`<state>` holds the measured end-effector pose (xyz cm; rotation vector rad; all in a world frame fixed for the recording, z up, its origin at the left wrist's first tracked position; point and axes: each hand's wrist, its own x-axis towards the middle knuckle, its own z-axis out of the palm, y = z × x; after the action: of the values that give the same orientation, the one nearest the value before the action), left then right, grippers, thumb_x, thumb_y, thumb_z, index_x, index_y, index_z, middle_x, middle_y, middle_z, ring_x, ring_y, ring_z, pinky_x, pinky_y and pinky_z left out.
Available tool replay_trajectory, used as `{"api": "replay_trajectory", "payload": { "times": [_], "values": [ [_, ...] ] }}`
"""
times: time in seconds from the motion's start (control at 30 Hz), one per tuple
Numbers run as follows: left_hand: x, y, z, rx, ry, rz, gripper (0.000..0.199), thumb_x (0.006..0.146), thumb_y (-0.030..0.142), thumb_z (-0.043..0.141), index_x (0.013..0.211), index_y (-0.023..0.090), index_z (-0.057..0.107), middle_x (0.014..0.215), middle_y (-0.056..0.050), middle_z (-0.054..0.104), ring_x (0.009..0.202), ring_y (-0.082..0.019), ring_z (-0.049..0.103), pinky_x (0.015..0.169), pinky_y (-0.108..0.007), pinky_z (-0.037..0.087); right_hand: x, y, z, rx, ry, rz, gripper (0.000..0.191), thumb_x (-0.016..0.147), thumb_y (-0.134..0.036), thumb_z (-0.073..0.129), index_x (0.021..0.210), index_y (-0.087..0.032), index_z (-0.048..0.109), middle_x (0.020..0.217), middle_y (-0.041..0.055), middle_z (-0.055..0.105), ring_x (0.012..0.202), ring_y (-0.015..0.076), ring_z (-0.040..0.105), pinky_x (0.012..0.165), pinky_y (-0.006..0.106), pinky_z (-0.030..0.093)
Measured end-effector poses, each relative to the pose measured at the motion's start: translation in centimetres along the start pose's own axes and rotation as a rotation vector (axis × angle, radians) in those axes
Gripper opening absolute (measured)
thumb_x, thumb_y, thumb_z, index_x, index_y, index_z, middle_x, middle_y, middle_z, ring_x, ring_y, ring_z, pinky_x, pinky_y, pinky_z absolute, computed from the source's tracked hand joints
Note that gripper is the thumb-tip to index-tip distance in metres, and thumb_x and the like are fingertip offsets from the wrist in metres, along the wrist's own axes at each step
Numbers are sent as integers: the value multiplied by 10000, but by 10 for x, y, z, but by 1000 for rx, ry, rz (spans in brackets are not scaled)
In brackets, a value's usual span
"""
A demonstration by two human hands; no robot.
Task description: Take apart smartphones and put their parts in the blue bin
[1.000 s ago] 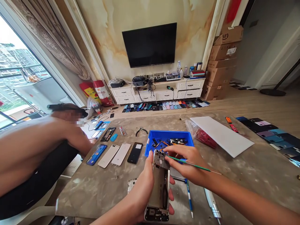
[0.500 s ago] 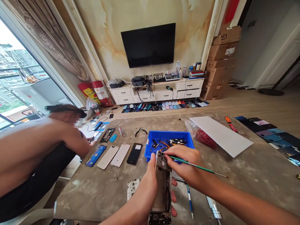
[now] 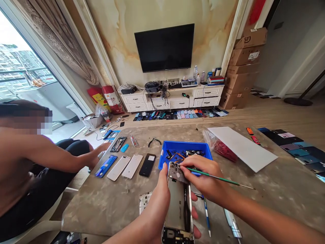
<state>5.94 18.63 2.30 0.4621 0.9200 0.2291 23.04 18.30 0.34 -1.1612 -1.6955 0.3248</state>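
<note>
Your right hand (image 3: 200,174) was clenched in a pinch around a slim green-handled tool (image 3: 218,177), its fingertips at the top end of an opened phone chassis (image 3: 179,206). Your left hand (image 3: 154,206) grasped that chassis upright above the near edge of the table, with your left fingers (image 3: 195,213) curled behind it. The chassis had no back cover, its grey inner panel was bare, and a circuit section (image 3: 176,235) remained at its near end. Just beyond lay a blue tray (image 3: 188,142) of small phone parts (image 3: 185,154). Further left, a white phone frame (image 3: 144,202) and a row of assembled phones (image 3: 130,166) lay on the table (image 3: 101,210). You could not tell how much dismantling remained from this view. At far left, a seated co-worker's hand (image 3: 98,150) reached toward the table.
</note>
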Motion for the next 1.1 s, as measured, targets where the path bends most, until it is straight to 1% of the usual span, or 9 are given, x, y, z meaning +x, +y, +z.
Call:
{"api": "replay_trajectory", "payload": {
  "times": [0.1, 0.23, 0.37, 0.47, 0.57, 0.8, 0.87, 0.93, 1.1],
  "values": [
    [-1, 2, -2, -15, 0, 10, 987, 696, 974, 293, 882, 102, 717, 655, -134, 660, 544, -265, 633, 551, -347, 483, 1, -1, 0, 29, 24, 57, 99, 911, -210, 626, 874, -234, 716, 879, 12, 755, 813, 167, 699, 757, 284, 519],
    [-3, 8, -3, -79, -13, 123, 862, 784, 890, 368, 1076, 144, 688, 759, -89, 673, 599, -242, 618, 570, -387, 533, 11, 13, -7, 101, 123, 329, 137, 861, -350, 678, 866, -234, 750, 896, 31, 764, 834, 198, 703, 762, 310, 545],
    [-3, 13, -3, -133, -164, 141, 799, 836, 838, 372, 1232, 194, 631, 886, -62, 669, 621, -214, 618, 561, -375, 549, 16, 62, -14, 114, 213, 515, 225, 812, -409, 721, 902, -203, 719, 841, 38, 747, 743, 198, 701, 682, 311, 557],
    [-4, 14, -3, -121, -242, 136, 827, 850, 841, 318, 1234, 181, 635, 878, -63, 664, 621, -201, 623, 556, -349, 550, 8, 106, -18, 125, 259, 673, 230, 845, -392, 717, 843, -164, 681, 709, 7, 689, 643, 165, 673, 636, 302, 561],
    [-5, 14, -4, -95, -313, 130, 851, 850, 853, 273, 1188, 176, 662, 850, -65, 669, 621, -199, 631, 571, -345, 553, -3, 131, -21, 128, 241, 794, 214, 925, -345, 675, 877, -137, 670, 742, -10, 676, 658, 130, 666, 659, 295, 576],
    [-4, 13, -7, 7, -451, 54, 981, 804, 906, 162, 866, 97, 714, 692, -111, 664, 594, -210, 647, 629, -332, 527, -6, 132, -23, 122, 158, 918, 187, 966, -333, 628, 960, -152, 675, 889, 17, 695, 754, 133, 671, 724, 310, 588],
    [-4, 13, -5, -21, -455, 60, 974, 810, 900, 165, 913, 103, 716, 716, -109, 670, 605, -217, 650, 613, -333, 524, -5, 132, -23, 119, 155, 941, 210, 967, -355, 623, 973, -150, 670, 898, 19, 688, 747, 132, 662, 711, 307, 582],
    [-4, 14, -4, -89, -443, 89, 909, 851, 859, 193, 1056, 134, 701, 776, -90, 677, 634, -213, 648, 603, -336, 531, -3, 133, -23, 130, 155, 958, 230, 971, -373, 614, 979, -150, 667, 909, 22, 683, 744, 131, 654, 696, 301, 575],
    [-5, 13, -4, -162, -415, 114, 778, 891, 797, 298, 1289, 203, 605, 905, -93, 695, 670, -219, 654, 636, -367, 543, 0, 131, -19, 290, 148, 969, 224, 989, -358, 586, 1063, -159, 658, 998, 44, 689, 802, 141, 667, 736, 319, 585]
  ]
}}
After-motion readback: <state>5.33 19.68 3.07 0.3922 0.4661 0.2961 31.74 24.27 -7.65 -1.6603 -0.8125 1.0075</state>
